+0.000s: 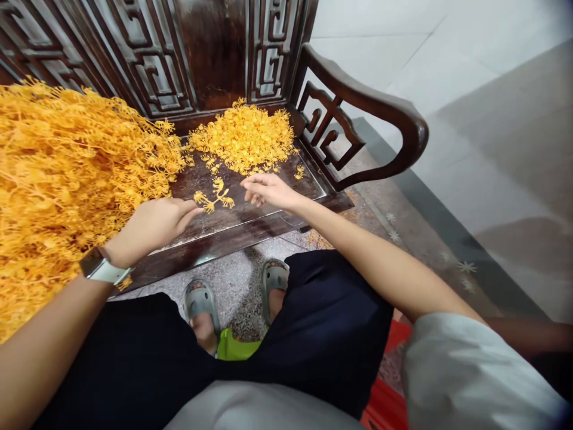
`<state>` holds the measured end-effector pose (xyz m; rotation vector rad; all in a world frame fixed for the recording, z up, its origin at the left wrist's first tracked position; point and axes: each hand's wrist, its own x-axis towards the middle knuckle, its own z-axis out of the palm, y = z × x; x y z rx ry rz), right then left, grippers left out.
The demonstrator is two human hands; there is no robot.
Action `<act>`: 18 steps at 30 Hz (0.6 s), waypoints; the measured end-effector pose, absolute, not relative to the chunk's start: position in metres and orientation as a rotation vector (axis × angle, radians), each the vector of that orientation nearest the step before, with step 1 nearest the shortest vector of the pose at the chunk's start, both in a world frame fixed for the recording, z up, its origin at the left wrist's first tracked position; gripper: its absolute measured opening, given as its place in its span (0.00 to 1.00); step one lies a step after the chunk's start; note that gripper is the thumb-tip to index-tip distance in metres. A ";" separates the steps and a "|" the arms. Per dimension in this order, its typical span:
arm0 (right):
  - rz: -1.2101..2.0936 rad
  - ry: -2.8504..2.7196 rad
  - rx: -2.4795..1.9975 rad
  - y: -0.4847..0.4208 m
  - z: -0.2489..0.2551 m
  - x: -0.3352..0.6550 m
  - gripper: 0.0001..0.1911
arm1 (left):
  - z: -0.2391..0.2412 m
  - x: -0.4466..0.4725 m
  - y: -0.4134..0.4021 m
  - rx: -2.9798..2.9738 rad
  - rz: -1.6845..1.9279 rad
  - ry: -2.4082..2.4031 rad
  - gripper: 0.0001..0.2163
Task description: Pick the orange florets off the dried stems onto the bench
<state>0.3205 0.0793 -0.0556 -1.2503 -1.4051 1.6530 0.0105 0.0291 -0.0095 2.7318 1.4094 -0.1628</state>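
Grey shirt fabric (264, 407) was nearest the camera, above dark trousers (331, 316). Left hand (156, 222): fingers pinched narrowly on the edge of a yellow sprig (219, 196), which was over the tabletop (312, 182) between both hands. Right hand (267, 189): fingers loosely curled, just beside the sprig; whether they held anything could not be told. Small heap (246, 137) noted beyond; larger pile (76, 167) at left.

Head-worn view, forward and down
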 end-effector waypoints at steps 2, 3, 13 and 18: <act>1.537 -1.548 -1.199 0.074 -0.056 0.313 0.10 | -0.008 0.019 0.031 2.749 -0.118 1.375 0.25; 1.501 -1.599 -1.142 0.073 -0.055 0.310 0.12 | -0.008 0.023 0.032 2.757 -0.106 1.350 0.24; 1.320 -1.454 -1.071 0.088 -0.058 0.320 0.10 | -0.003 0.062 0.041 2.774 0.044 1.206 0.23; 1.083 -1.019 -1.281 0.116 -0.063 0.350 0.11 | 0.008 0.080 0.026 2.931 0.028 1.145 0.25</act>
